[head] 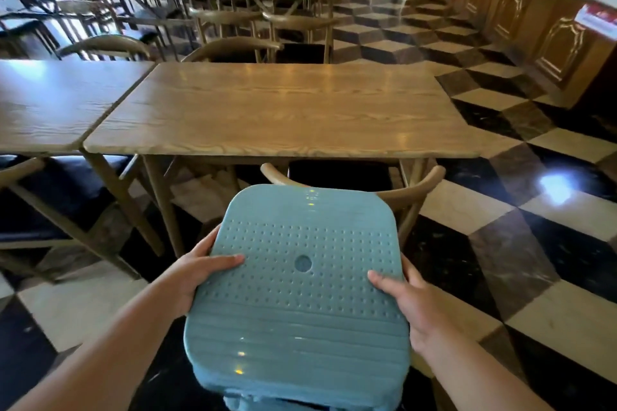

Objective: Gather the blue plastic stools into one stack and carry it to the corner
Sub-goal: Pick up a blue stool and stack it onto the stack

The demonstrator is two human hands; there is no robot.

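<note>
Floor (pixel 500 243): glossy cube-pattern tiles in black, grey and cream
Table (pixel 283 110): bare wooden top, straight ahead beyond the stool
Chair (pixel 420 190): wooden, tucked under the table's near edge
Blue stool (pixel 300 304): held up between both hands, dimpled seat upward; another blue rim shows just beneath
Left hand (pixel 197 274): gripping seat's left edge, thumb on top
Right hand (pixel 407 304): gripping right edge likewise

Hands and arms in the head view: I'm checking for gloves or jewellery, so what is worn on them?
Nothing visible. The left hand and right hand are bare, without gloves, rings or watch, and both forearms are uncovered to the frame's edge, with no sleeves showing.
</note>
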